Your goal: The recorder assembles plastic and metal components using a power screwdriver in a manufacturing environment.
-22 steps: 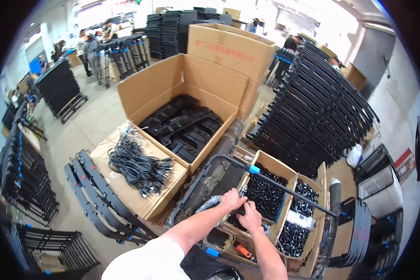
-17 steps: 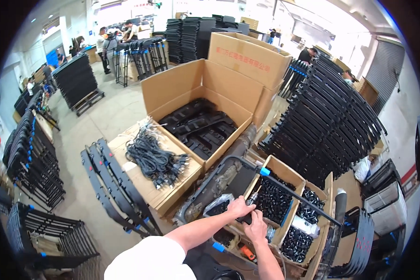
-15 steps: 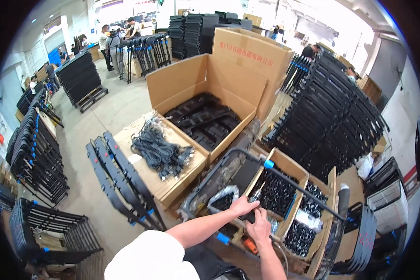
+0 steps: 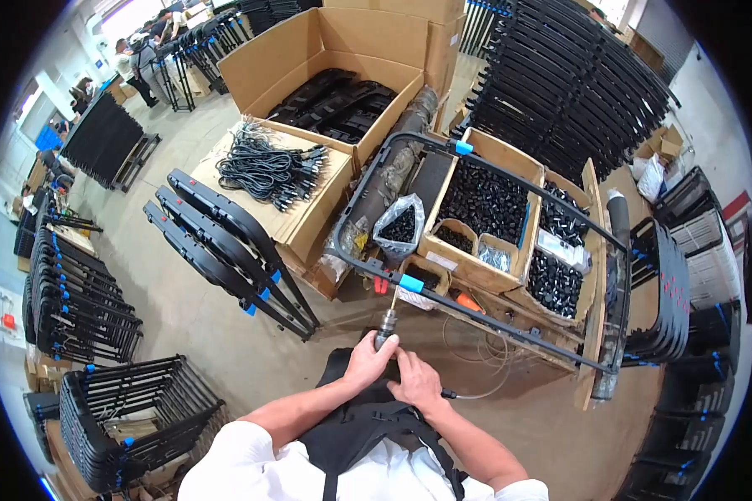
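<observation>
Both my hands are on a drill, held low in front of my dark apron. My left hand closes around its front, just behind the metal chuck. My right hand is curled at the drill's rear, whose body the fingers mostly hide. A thin hose runs out beside my right hand. The long bit points away from me toward the near tube of a black tubular frame, close to a blue clip. Whether its tip touches the frame, I cannot tell.
Under the frame, a wooden bin holds black fittings, with a bag of small parts to its left. An orange-handled tool lies below. Black cables cover a carton at left. Curved black frames stand left; stacked racks rise behind.
My hands have drawn the drill back from above the parts bins toward my body. The bit now points at the frame's near tube. The view has tipped downward.
</observation>
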The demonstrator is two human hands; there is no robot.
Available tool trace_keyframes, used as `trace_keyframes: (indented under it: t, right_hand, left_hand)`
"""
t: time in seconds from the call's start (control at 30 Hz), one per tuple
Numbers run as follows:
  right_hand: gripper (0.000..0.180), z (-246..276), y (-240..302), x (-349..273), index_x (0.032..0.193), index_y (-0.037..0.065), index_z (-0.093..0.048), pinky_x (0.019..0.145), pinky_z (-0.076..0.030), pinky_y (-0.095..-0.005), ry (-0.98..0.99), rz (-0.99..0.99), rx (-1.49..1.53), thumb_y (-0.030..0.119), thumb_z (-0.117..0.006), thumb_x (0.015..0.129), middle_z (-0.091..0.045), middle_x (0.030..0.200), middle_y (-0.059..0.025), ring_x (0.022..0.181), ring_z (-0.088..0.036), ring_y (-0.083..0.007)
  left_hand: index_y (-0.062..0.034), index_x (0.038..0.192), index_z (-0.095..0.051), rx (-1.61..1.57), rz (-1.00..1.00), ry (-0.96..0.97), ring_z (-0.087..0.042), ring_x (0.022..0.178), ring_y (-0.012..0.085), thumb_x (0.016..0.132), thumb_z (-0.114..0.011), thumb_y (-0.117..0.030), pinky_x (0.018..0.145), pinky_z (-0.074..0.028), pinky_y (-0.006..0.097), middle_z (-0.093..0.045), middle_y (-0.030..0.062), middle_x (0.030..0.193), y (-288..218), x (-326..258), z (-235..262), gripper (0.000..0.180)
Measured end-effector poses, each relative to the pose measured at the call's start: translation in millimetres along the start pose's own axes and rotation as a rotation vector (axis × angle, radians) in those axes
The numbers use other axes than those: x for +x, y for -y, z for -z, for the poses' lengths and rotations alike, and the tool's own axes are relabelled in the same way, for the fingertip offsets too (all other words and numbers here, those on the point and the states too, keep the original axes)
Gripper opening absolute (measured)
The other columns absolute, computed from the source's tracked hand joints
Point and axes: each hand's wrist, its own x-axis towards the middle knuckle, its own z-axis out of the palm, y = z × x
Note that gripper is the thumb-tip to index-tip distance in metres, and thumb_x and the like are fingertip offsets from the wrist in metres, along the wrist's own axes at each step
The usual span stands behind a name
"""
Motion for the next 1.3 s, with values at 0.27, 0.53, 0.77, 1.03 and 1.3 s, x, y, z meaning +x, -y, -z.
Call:
trace_keyframes:
  t: [0.27,0.53,0.77,1.03,1.3]
  right_hand:
    - [0.082,-37,19,1,0.147,0.006,-0.046,0.093,-0.057,-0.0510,0.160,-0.218,0.088,0.026,-0.081,0.076,-0.067,0.117,-0.0236,0.107,-0.069,-0.0432]
    - [0.080,-36,33,28,0.146,0.003,-0.046,0.095,-0.056,-0.0523,0.120,-0.292,0.071,0.026,-0.080,0.078,-0.066,0.124,-0.0262,0.111,-0.067,-0.0457]
    - [0.087,-41,32,36,0.148,0.000,-0.040,0.096,-0.055,-0.0530,0.158,-0.367,0.126,0.028,-0.082,0.077,-0.068,0.125,-0.0296,0.112,-0.068,-0.0474]
    - [0.096,-44,25,42,0.152,-0.003,-0.035,0.096,-0.055,-0.0524,0.177,-0.388,0.105,0.030,-0.084,0.076,-0.067,0.124,-0.0335,0.113,-0.068,-0.0469]
    - [0.099,-39,22,47,0.156,-0.002,-0.030,0.097,-0.055,-0.0508,0.181,-0.366,0.080,0.031,-0.082,0.078,-0.068,0.125,-0.0331,0.112,-0.069,-0.0461]
  left_hand:
    - [0.0005,0.105,-0.069,-0.042,0.152,0.039,-0.062,0.085,0.0175,0.100,-0.065,-0.052,0.080,-0.052,0.036,-0.070,0.0088,0.091,64,20,4,0.053]
    - [0.0015,0.107,-0.071,-0.040,0.119,0.062,-0.072,0.093,0.0292,0.095,-0.066,-0.061,0.086,-0.055,0.043,-0.074,0.0171,0.095,67,54,13,0.063]
    - [0.0047,0.124,-0.067,0.045,0.160,0.166,-0.070,0.108,0.0276,0.098,-0.064,-0.058,0.095,-0.053,0.041,-0.074,0.0204,0.114,51,60,27,0.068]
    - [0.0027,0.121,-0.068,0.135,0.163,0.179,-0.072,0.106,0.0316,0.098,-0.063,-0.060,0.093,-0.054,0.044,-0.074,0.0225,0.111,46,68,27,0.066]
    - [0.0029,0.122,-0.066,0.131,0.154,0.178,-0.071,0.110,0.0357,0.099,-0.062,-0.061,0.094,-0.053,0.045,-0.073,0.0232,0.112,33,70,27,0.068]
